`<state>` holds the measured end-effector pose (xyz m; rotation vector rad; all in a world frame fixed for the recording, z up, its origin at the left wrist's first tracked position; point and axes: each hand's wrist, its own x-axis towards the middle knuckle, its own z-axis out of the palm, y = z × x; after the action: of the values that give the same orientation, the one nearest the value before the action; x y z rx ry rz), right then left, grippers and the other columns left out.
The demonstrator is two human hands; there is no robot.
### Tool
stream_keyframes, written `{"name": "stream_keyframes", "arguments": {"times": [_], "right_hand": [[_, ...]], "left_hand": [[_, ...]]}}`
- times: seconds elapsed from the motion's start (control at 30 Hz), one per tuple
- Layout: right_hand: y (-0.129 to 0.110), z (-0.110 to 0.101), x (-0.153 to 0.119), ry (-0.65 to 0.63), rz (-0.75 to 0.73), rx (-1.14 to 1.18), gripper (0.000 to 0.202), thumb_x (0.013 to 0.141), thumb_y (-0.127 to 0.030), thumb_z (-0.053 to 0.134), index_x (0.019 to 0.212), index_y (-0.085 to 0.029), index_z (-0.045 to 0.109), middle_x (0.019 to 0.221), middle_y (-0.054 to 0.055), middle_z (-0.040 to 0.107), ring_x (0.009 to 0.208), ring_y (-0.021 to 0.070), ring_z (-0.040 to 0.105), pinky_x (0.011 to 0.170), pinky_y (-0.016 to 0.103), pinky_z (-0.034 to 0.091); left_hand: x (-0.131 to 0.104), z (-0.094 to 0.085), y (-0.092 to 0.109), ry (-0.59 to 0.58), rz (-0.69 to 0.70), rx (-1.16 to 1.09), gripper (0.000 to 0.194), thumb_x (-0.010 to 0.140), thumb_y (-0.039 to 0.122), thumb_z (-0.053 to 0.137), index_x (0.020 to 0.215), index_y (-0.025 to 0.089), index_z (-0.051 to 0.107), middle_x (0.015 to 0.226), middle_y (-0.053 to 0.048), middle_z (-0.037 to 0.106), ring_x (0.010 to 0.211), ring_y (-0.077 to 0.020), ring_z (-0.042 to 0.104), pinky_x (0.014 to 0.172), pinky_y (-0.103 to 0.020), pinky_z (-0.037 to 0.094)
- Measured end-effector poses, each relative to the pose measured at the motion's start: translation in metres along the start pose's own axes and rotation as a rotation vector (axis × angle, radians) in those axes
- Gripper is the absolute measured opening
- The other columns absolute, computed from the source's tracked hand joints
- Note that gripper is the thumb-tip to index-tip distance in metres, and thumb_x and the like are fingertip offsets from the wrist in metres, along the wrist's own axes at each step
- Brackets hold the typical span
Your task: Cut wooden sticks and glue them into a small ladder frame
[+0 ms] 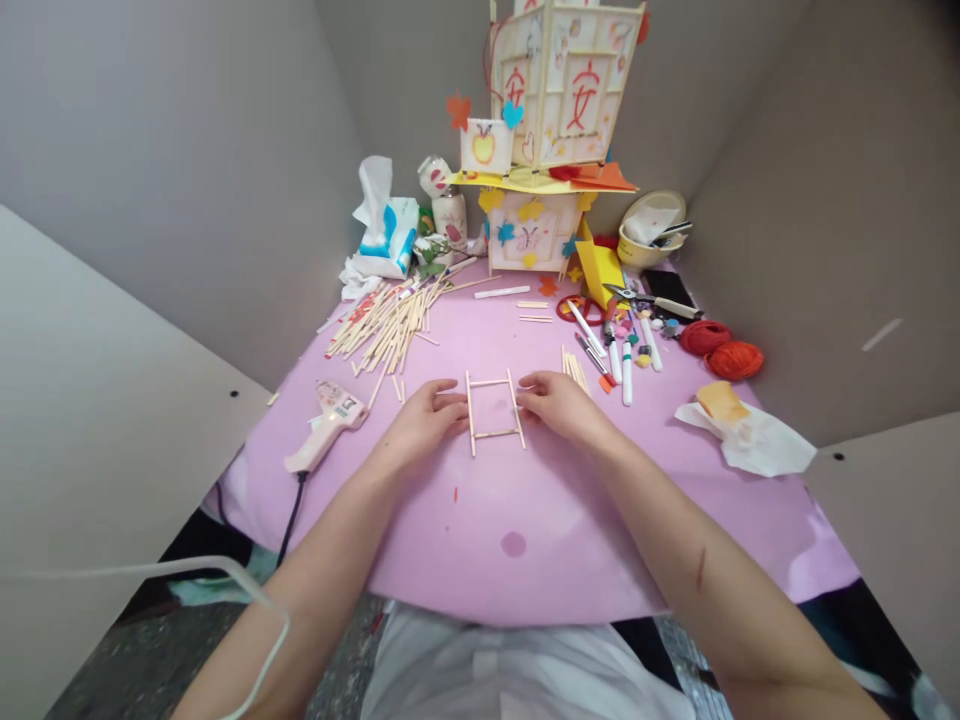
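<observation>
On the worktop point(525, 520), a stick frame point(495, 410) lies between both hands. The glue gun point(326, 425) lies left, loose sticks point(386, 320) behind-left, markers point(622, 350) right, the lantern point(559, 130) behind.

Your forearms are bare, no sleeves, your right forearm point(701, 570) bears a short reddish scratch, and you wear pale grey-white clothing point(510, 670).
</observation>
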<state>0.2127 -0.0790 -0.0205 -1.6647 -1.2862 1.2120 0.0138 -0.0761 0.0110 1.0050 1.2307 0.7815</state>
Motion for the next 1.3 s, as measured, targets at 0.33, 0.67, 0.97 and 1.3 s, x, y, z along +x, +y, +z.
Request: {"name": "stream_keyframes", "arguments": {"times": [0.33, 0.67, 0.97, 1.3], "right_hand": [[0.005, 0.005, -0.001, 0.047, -0.017, -0.019, 0.009, 0.075, -0.016, 0.06, 0.08, -0.013, 0.065, 0.068, 0.004, 0.069, 0.05, 0.0106, 0.059, 0.05, 0.021, 0.046], [-0.005, 0.003, 0.003, 0.076, -0.026, -0.278, 0.012, 0.07, -0.019, 0.059, 0.067, -0.015, 0.07, 0.055, 0.004, 0.066, 0.053, 0.0131, 0.061, 0.053, 0.021, 0.04], [-0.017, 0.012, 0.001, 0.116, 0.027, -0.422, 0.015, 0.066, -0.021, 0.061, 0.054, -0.015, 0.068, 0.05, 0.004, 0.063, 0.049, 0.0116, 0.055, 0.051, 0.022, 0.035], [-0.004, 0.014, 0.002, 0.092, -0.077, -0.392, 0.015, 0.068, -0.023, 0.058, 0.066, -0.014, 0.07, 0.055, 0.003, 0.065, 0.049, 0.0104, 0.054, 0.048, 0.02, 0.035]], "left_hand": [[0.016, 0.005, -0.018, 0.086, 0.143, 0.195, 0.039, 0.068, 0.01, 0.066, 0.105, 0.011, 0.053, 0.065, 0.001, 0.06, 0.052, -0.0089, 0.056, 0.056, -0.023, 0.047], [0.016, 0.004, -0.016, 0.091, 0.182, 0.257, 0.034, 0.066, 0.015, 0.067, 0.098, 0.01, 0.058, 0.059, 0.003, 0.058, 0.05, -0.008, 0.052, 0.052, -0.02, 0.041], [0.014, -0.005, -0.019, 0.056, 0.187, 0.244, 0.033, 0.063, 0.017, 0.068, 0.095, 0.01, 0.06, 0.059, 0.002, 0.059, 0.051, -0.0093, 0.052, 0.053, -0.022, 0.041], [0.009, -0.009, -0.018, 0.028, 0.168, 0.203, 0.031, 0.062, 0.017, 0.07, 0.091, 0.012, 0.063, 0.059, 0.001, 0.06, 0.051, -0.0104, 0.054, 0.055, -0.024, 0.042]]}}
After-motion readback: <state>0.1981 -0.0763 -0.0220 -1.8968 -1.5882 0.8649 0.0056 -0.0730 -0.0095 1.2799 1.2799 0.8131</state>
